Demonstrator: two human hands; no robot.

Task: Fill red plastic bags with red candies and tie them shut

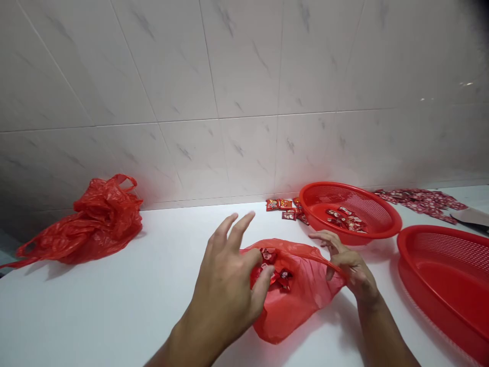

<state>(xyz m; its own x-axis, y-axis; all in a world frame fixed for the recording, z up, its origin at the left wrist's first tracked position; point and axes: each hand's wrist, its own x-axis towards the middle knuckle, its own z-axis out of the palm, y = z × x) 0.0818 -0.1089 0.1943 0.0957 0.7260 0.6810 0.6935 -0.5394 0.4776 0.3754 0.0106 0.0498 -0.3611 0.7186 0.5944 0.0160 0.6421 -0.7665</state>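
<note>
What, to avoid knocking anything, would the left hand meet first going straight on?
The left hand looks free to the white tiled wall, just left of the small red packets; depth unclear.

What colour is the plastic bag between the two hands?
The plastic bag is translucent red; head view.

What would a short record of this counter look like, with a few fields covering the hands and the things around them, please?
Left hand: open, fingers spread at the mouth of the red plastic bag
Right hand: pinching the bag's edge
In bag: small red packets
Baskets: red basket holding packets; second red basket
Beside basket: loose packets
Further along: heap of red wrappers
Far left: crumpled red bag
Surface: white counter against a tiled wall
</note>
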